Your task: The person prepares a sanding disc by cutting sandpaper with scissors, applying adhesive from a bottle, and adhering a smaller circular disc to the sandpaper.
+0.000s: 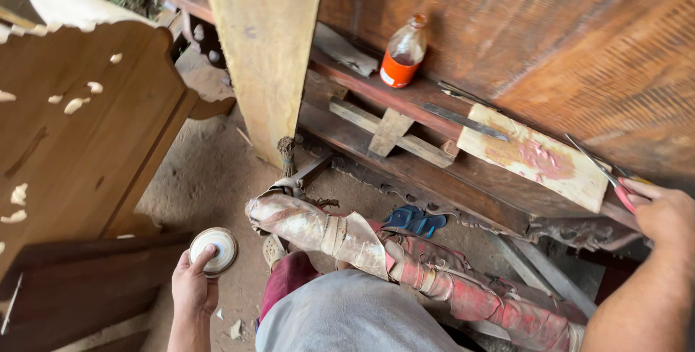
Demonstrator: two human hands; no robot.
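**Lid low on the left, blade on the shelf at right**

The left hand [192,287] hangs low over the dirt floor [210,178], fingers gripping a round lid [214,250] face-up. The right hand [662,214] reaches the wooden shelf [405,102], grasping a red-handled tool [604,173] whose thin blade points up-left.

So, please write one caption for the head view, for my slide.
Left hand holds a small round tin; right hand grips a red-handled tool beside a paint-stained board.
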